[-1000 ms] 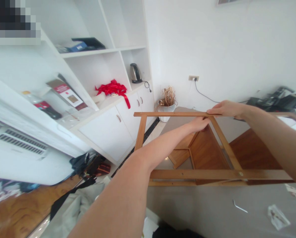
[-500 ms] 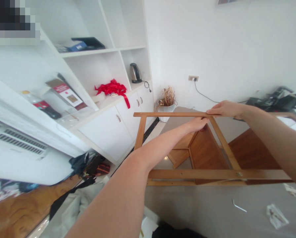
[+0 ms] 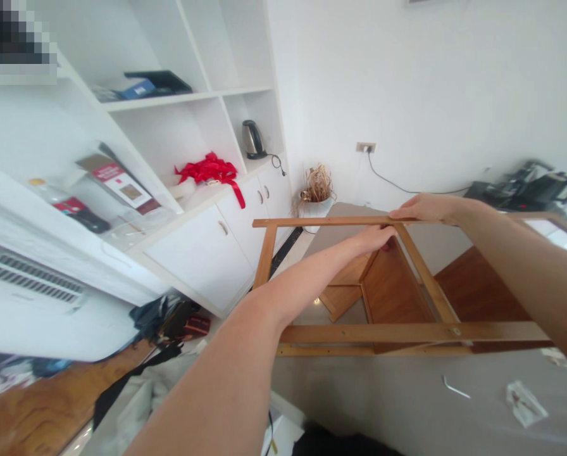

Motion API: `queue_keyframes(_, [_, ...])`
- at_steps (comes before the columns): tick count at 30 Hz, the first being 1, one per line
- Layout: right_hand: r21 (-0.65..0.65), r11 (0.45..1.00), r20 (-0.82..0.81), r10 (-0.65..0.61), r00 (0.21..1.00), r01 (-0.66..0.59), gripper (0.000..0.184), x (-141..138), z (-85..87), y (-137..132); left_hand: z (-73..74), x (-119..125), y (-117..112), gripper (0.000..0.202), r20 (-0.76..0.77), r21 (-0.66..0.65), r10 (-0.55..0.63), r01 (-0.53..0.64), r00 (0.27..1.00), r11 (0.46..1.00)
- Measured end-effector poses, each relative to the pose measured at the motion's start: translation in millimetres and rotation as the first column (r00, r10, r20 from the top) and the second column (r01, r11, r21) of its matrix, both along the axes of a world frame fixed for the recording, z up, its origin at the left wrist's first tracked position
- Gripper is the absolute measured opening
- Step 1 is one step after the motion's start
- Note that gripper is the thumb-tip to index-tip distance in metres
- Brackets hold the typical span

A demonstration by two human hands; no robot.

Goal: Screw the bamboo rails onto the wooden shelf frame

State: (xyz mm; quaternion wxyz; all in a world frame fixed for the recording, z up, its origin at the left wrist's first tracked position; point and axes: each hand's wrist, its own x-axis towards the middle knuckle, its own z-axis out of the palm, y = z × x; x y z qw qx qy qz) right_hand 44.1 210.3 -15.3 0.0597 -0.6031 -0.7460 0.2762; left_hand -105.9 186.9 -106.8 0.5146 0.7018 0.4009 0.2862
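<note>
A wooden frame (image 3: 397, 332) of light brown slats stands on a grey table (image 3: 397, 405). My left hand (image 3: 376, 238) reaches under the frame's far top rail (image 3: 312, 222), at the joint with a slanted slat (image 3: 423, 275); its fingers are curled round something small that I cannot make out. My right hand (image 3: 426, 207) rests on top of the same rail just right of that joint, fingers pressed down on the wood. Wooden panels (image 3: 388, 285) lie beyond the frame.
A small metal hex key (image 3: 455, 387) and a plastic hardware bag (image 3: 525, 401) lie on the table at the right. White shelves and cabinets (image 3: 207, 240) fill the left, holding a kettle (image 3: 252, 139) and red ribbon (image 3: 207, 170). A pot of dried plants (image 3: 317, 193) stands in the corner.
The view has shifted slightly left and down. Both hands stay at the same joint on the top rail; the frame has not visibly moved.
</note>
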Motion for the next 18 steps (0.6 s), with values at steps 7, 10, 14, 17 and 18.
queue_keyframes(7, [-0.144, 0.989, 0.027, -0.023, 0.999, 0.027, 0.042, 1, 6.5, -6, 22.8, -7, -22, 0.042, -0.237, -0.051, 0.035, -0.048, 0.971, 0.998])
queue_keyframes(10, [-0.1, 0.995, 0.086, 0.015, 0.996, -0.006, 0.042, 1, 9.5, -8, 39.4, -19, -39, 0.041, -0.413, -0.054, 0.017, -0.043, 0.911, 0.998])
queue_keyframes(14, [0.121, 0.99, 0.147, 0.055, 0.988, -0.073, 0.037, 4, 29.3, -24, 70.4, -37, -87, 0.021, -0.581, 0.038, -0.053, 0.092, 0.812, 0.995])
queue_keyframes(17, [0.316, 0.948, 0.053, 0.008, 0.999, -0.025, 0.038, 18, 51.6, -66, 90.3, -42, -139, 0.026, -0.668, 0.261, -0.005, 0.241, 0.744, 0.935])
queue_keyframes(18, [0.328, 0.944, 0.048, 0.003, 0.999, -0.018, 0.038, 25, 57.2, -86, 94.2, -40, -156, 0.026, -0.668, 0.389, 0.047, 0.294, 0.743, 0.873])
